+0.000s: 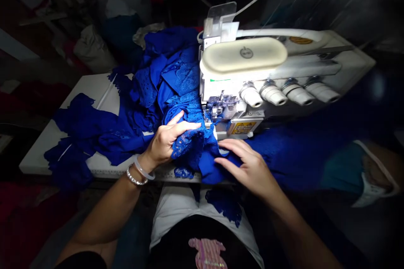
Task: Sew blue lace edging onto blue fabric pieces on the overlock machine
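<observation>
Blue lace fabric (pixel 189 143) lies at the needle end of a white overlock sewing machine (pixel 243 54), its edge close to the presser foot (pixel 216 111). My left hand (pixel 166 141) is closed on the lace just left of the foot, index finger stretched along it. A scalloped border drapes below those fingers. To the right, my right hand (pixel 244 162) rests by the fabric's near edge, thumb and fingers apart. Its fingertips touch or nearly touch the cloth below the machine's front plate. The needle itself is too small to make out.
A large heap of blue garments (pixel 170 71) covers the table left of the machine. More blue pieces trail over the white tabletop (pixel 41 155). Tension knobs (pixel 277 92) stick out of the machine's front. Blue scraps (pixel 224 206) lie on my lap. Sacks (pixel 93 48) stand behind.
</observation>
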Tool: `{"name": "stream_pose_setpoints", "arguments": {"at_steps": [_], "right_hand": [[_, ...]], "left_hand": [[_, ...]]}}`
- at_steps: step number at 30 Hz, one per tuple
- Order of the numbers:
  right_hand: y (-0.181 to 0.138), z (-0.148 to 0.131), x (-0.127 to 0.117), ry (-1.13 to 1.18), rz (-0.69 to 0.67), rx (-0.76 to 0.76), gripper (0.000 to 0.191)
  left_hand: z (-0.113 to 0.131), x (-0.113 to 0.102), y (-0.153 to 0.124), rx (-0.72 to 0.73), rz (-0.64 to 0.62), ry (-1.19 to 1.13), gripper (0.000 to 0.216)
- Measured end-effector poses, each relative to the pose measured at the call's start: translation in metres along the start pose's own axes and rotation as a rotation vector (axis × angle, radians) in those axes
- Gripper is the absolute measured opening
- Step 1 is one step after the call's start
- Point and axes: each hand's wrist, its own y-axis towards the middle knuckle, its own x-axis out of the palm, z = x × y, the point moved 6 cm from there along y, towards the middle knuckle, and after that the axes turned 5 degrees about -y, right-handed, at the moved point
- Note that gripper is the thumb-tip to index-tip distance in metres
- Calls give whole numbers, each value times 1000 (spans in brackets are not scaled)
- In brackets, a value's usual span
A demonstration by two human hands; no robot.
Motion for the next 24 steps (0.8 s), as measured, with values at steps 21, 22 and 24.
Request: {"name": "stream_pose_setpoints", "arguments": {"at_steps": [21,22,24], "right_hand": [[-17,-24,45,1416,-315,650,45],[-15,-26,45,1438,-300,643,42],[-11,-30,44,1472,-269,622,36]], "left_hand": [[103,32,-20,270,-158,395,31],[102,32,-19,269,-151,393,31],[100,32,-17,261,-135,390,31]]}}
